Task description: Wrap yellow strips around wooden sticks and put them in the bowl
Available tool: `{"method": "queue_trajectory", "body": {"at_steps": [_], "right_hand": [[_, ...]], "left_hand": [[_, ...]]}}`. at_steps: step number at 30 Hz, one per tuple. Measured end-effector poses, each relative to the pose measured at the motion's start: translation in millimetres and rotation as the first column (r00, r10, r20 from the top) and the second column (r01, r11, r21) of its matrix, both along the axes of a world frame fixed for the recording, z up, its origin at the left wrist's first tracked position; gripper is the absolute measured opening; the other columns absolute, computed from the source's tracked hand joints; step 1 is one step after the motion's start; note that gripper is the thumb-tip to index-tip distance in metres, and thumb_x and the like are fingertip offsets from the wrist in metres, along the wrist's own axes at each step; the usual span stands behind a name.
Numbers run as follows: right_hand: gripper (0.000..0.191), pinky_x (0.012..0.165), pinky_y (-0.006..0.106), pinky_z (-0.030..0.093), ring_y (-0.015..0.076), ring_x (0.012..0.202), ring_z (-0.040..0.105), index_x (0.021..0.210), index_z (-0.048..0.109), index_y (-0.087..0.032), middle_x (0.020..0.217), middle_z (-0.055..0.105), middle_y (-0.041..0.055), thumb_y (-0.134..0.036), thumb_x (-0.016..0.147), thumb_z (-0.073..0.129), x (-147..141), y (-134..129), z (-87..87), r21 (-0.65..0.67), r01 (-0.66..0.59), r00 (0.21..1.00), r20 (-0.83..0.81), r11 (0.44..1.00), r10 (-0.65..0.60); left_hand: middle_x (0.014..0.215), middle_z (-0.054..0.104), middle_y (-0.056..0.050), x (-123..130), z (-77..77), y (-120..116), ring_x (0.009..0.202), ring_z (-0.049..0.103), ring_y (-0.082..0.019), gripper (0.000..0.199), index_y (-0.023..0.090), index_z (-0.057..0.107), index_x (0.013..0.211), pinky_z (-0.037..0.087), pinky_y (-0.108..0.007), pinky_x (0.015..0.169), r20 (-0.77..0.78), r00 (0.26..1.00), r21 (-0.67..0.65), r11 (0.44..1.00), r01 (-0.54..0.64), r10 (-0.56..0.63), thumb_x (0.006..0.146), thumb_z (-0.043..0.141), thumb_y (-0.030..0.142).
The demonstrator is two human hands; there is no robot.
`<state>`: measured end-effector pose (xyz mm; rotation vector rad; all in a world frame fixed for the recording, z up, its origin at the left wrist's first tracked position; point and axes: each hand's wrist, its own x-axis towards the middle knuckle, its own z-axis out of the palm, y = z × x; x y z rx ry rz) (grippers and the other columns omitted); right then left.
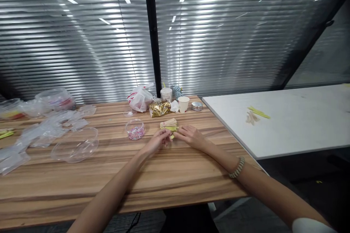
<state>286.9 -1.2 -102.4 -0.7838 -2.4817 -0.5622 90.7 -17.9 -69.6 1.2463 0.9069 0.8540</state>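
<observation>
I'm seeing my left hand (156, 142) and right hand (190, 137) pressing together on the bundle of pale and yellow-green strips (169, 126) mid-table, open wood stretching to the near table edge (175, 199), a white table (290, 123) lying off right.

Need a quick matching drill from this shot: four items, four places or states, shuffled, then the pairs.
Items:
1. bead bracelet
2. small clear bowl
3. gold packet
4. yellow-green strips

Places or states:
A. on the white table
B. around the wrist of the right hand
C. holding small pink pieces
D. at the far side of the wood table

Pairs: 1-B, 2-C, 3-D, 4-A
</observation>
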Motion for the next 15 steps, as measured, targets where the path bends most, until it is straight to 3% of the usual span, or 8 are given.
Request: {"method": "queue_trajectory", "body": {"at_steps": [3,5,8,10,12,15], "right_hand": [[0.026,0.073,0.024,0.035,0.0121,0.085,0.048,0.108,0.053,-0.022,0.091,0.057,0.0053,-0.023,0.090,0.034,-2.9,-1.2,-0.1,0.003,0.077,0.997,0.025,0.997,-0.077],[0.025,0.073,0.024,0.035,0.0126,0.084,0.049,0.107,0.053,-0.021,0.090,0.057,0.0055,-0.022,0.090,0.035,-5.7,-2.7,-1.7,-0.021,0.125,0.992,0.031,0.992,-0.125],[0.025,0.073,0.025,0.035,0.0127,0.083,0.050,0.109,0.052,-0.020,0.091,0.057,0.0063,-0.021,0.088,0.038,-9.0,-4.7,-4.7,-0.077,0.171,0.985,0.048,0.982,-0.168],[0.024,0.073,0.025,0.035,0.0128,0.082,0.051,0.108,0.052,-0.019,0.091,0.058,0.0066,-0.020,0.088,0.039,-10.3,-5.6,-5.9,-0.095,0.198,0.979,0.059,0.976,-0.193],[0.024,0.072,0.025,0.035,0.0128,0.081,0.052,0.109,0.051,-0.019,0.091,0.058,0.0062,-0.020,0.088,0.039,-11.0,-6.4,-5.7,-0.098,0.214,0.975,0.073,0.972,-0.208],[0.025,0.072,0.026,0.035,0.0131,0.080,0.052,0.111,0.050,-0.021,0.091,0.058,0.0055,-0.020,0.088,0.039,-11.7,-7.5,-3.2,-0.099,0.220,0.974,0.086,0.970,-0.212]], "left_hand": [[0.071,0.057,-0.003,-2.4,-1.7,3.5,0.055,0.046,-0.008,0.032,0.012,0.058,0.072,0.035,-0.018,0.048,-0.110,0.994,0.183,0.983,0.021,-0.001,0.072,0.058,0.044],[0.085,0.056,-0.006,-3.9,-2.0,4.2,0.059,0.047,-0.008,0.035,0.011,0.062,0.070,0.036,-0.018,0.047,-0.196,0.980,0.313,0.949,0.037,0.027,0.073,0.056,0.045],[0.104,0.052,-0.009,-5.6,-2.5,2.9,0.073,0.052,-0.012,0.032,0.014,0.068,0.078,0.040,-0.019,0.052,-0.320,0.939,0.504,0.862,0.058,0.124,0.076,0.055,0.043],[0.105,0.052,-0.009,-6.1,-2.6,1.7,0.084,0.053,-0.015,0.028,0.017,0.070,0.083,0.044,-0.021,0.060,-0.375,0.908,0.613,0.785,0.094,0.184,0.077,0.055,0.039],[0.104,0.052,-0.008,-6.4,-2.3,1.2,0.087,0.053,-0.016,0.025,0.018,0.070,0.083,0.045,-0.023,0.065,-0.409,0.885,0.667,0.735,0.123,0.223,0.078,0.055,0.037],[0.102,0.051,-0.009,-6.9,-0.9,2.5,0.088,0.053,-0.016,0.024,0.016,0.070,0.078,0.045,-0.023,0.067,-0.418,0.873,0.676,0.728,0.114,0.252,0.076,0.058,0.037]]}}
